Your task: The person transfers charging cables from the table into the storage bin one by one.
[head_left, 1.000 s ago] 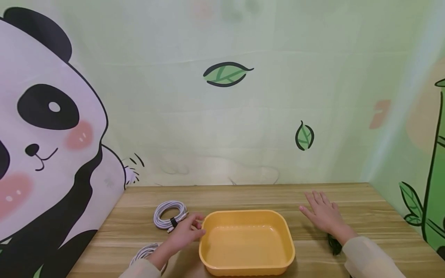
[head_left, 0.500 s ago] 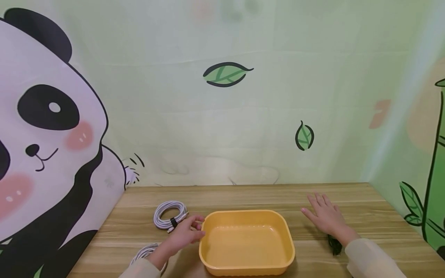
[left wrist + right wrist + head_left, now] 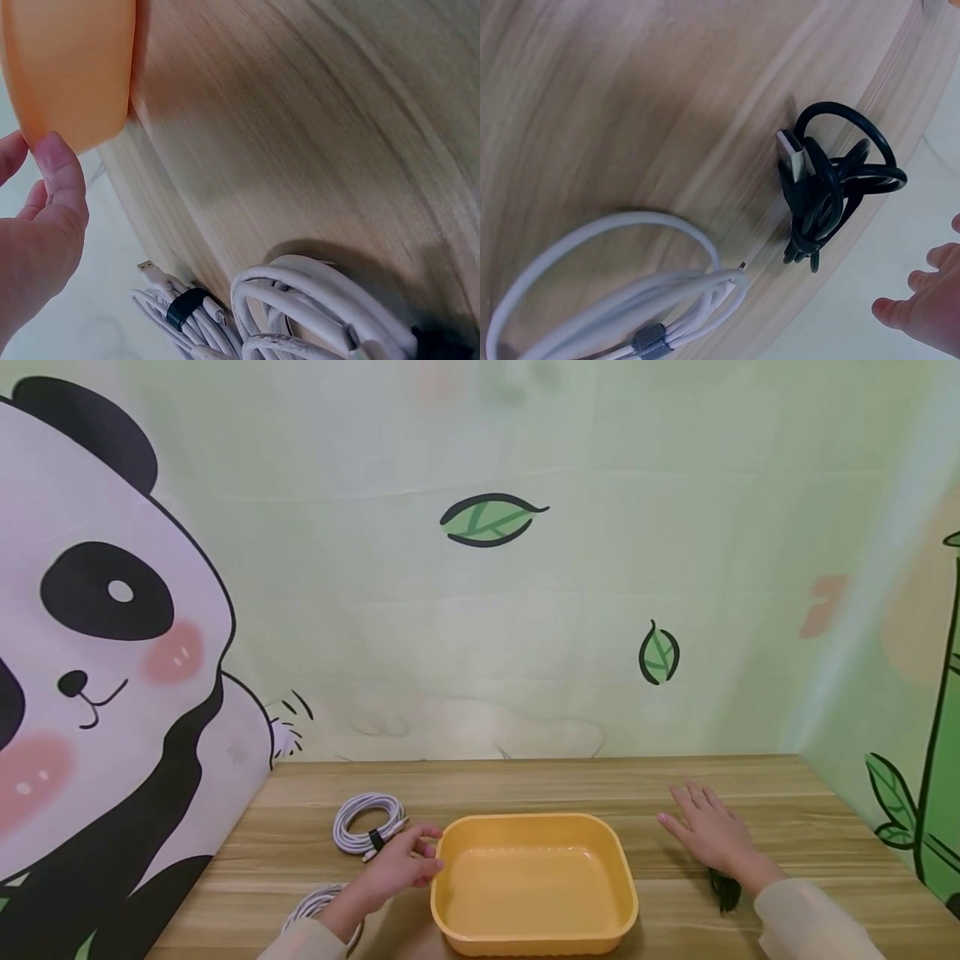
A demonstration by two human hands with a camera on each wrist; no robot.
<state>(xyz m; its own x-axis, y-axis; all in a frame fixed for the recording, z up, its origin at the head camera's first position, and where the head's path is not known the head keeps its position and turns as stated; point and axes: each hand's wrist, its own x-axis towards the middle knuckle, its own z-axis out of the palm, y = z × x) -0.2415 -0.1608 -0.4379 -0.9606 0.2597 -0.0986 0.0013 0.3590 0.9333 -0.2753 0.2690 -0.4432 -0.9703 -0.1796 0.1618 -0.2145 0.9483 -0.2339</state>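
A yellow rectangular tray (image 3: 532, 935) stands on the wooden table. My left hand (image 3: 397, 864) is at its left side, thumb and fingertips touching the wall close to the rim; the left wrist view shows the same tray wall (image 3: 82, 67) beside the thumb. Two coiled white cables lie by this hand: a farther coil (image 3: 348, 818) with a black strap, and a nearer one (image 3: 311, 906) partly covered by the forearm. My right hand (image 3: 712, 835) is held flat with spread fingers, above a bundled black USB cable (image 3: 832, 184) that it partly hides in the head view.
Another white cable (image 3: 630, 285) with a grey strap lies near the black one in the right wrist view. The wooden table (image 3: 540, 785) ends at a pale green backdrop (image 3: 360, 610) printed with a panda and leaves.
My right hand has drifted slightly to the right, fingers still spread. The left hand stays at the tray's side, and the tray and cables have not moved.
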